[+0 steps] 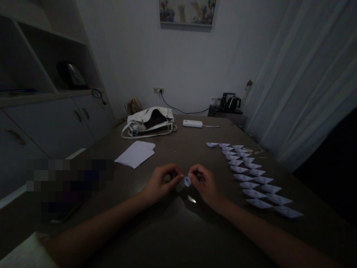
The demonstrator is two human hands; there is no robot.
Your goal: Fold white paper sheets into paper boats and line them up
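Note:
Between my two hands is a small piece of folded white paper [187,181], held just above the dark table. My left hand [163,181] pinches its left side between thumb and fingertips. On the other side, my right hand [205,185] pinches the paper in the same way. Much of the paper is covered by fingertips, and its exact folded shape is hard to make out. To the right stand several folded paper boats [252,185], lined up in two slanting rows. A stack of white paper sheets [135,153] lies flat beyond my left hand.
A white handbag [150,121] rests at the table's far side, with a white power bank [192,123] and its short cable to the right. A blurred-out object [69,190] lies at the left edge. Black kettle-like appliances [230,102] stand behind the table.

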